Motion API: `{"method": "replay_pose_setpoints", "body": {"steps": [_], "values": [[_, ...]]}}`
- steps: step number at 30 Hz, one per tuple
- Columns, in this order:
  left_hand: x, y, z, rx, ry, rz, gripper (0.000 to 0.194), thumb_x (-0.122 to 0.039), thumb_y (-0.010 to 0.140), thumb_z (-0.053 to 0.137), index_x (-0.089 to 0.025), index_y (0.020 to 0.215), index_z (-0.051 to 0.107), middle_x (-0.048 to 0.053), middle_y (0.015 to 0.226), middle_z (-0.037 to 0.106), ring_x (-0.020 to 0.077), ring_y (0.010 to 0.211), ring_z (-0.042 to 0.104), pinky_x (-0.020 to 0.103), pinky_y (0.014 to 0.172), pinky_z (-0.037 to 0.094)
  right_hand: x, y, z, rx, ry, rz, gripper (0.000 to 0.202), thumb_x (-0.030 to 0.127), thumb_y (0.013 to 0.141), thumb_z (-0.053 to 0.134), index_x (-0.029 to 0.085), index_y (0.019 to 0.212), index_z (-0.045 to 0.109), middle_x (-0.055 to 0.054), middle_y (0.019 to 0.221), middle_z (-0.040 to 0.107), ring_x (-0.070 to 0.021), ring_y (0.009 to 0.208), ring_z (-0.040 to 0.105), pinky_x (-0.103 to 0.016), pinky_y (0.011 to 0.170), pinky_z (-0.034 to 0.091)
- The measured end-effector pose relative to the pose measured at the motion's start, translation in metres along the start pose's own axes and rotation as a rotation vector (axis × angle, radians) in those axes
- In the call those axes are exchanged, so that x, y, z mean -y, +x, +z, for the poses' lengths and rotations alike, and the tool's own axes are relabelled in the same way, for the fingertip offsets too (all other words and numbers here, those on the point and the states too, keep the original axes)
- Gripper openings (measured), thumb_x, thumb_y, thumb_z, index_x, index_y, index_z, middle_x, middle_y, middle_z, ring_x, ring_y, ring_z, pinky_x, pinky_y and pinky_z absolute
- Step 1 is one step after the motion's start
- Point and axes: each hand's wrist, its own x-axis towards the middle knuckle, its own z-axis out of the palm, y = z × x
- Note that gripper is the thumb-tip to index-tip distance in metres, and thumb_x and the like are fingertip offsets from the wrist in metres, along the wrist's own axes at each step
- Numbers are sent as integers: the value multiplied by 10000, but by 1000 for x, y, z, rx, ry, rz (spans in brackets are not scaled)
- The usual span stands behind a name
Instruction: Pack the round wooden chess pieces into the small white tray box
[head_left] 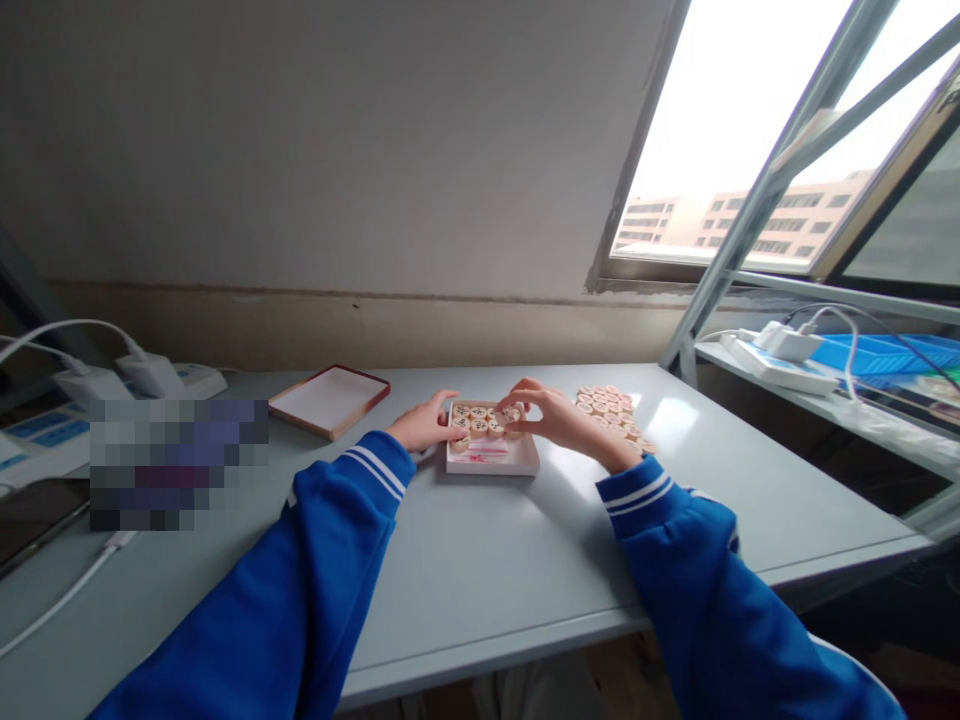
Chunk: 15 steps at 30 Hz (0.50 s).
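A shallow white box [525,460] sits on the desk in front of me, with rows of round wooden Chinese chess pieces [478,425] at its far side. Pink and white printing shows on the bare floor of its near part. My left hand [426,424] is closed around the box's left wall, its thumb reaching over the pieces there. At the box's right far corner, the bent fingers and thumb of my right hand [553,416] pinch a chess piece, partly hidden by the fingers. More chess pieces [609,408] lie face up in a cluster right of my right hand.
An upturned box lid [330,400] with a reddish rim lies at the left back. Power strips with white chargers [154,375] and cables crowd the left side. Past the desk's right edge, a metal frame [720,270] and a shelf with a blue tray [877,355] stand by the window.
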Motion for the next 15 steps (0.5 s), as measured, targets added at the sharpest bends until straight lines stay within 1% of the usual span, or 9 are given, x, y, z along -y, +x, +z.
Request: {"method": "replay_pose_setpoints", "body": {"steps": [3, 5, 8, 11, 13, 15], "values": [[0, 0, 0, -2, 32, -6, 711, -376, 655, 554, -146, 1274, 291, -1, 716, 554, 143, 603, 498, 224, 519, 339, 12, 4, 15, 80, 34, -86, 187, 273, 745, 587, 226, 922, 625, -29, 858, 581, -119, 683, 540, -233, 633, 413], [-2, -1, 0, -10, 63, -11, 693, -387, 659, 545, -159, 1267, 303, 1, 726, 559, 149, 620, 505, 225, 523, 341, 18, 4, 21, 102, 35, -132, 183, 261, 754, 578, 222, 927, 620, -27, 843, 604, -122, 671, 549, -239, 633, 412], [-6, -2, 0, -25, 128, -20, 658, -409, 677, 517, -172, 1257, 319, 18, 771, 578, 172, 684, 532, 234, 561, 363, 23, 3, 22, 62, 37, -179, 203, 242, 766, 563, 213, 965, 597, -47, 940, 623, -145, 770, 573, -263, 706, 415], [-10, -4, 1, -33, 208, -30, 617, -417, 705, 474, -179, 1255, 327, 42, 835, 599, 199, 756, 553, 255, 619, 385, 25, 1, 23, 20, 64, -200, 223, 225, 767, 560, 197, 988, 574, -77, 1078, 585, -150, 831, 573, -267, 729, 416], [-12, -5, 2, -48, 250, -35, 610, -455, 711, 456, -187, 1247, 338, 59, 885, 608, 220, 808, 559, 274, 662, 395, 24, 1, 24, 14, 62, -185, 167, 216, 763, 564, 176, 924, 581, -78, 1016, 608, -147, 799, 573, -257, 694, 413], [-14, -6, 3, -66, 278, -38, 637, -525, 703, 441, -197, 1241, 344, 73, 924, 612, 242, 849, 561, 295, 693, 401, 24, 2, 25, 22, 41, -154, 92, 205, 753, 574, 164, 835, 583, -57, 882, 634, -137, 739, 566, -241, 647, 397]]}}
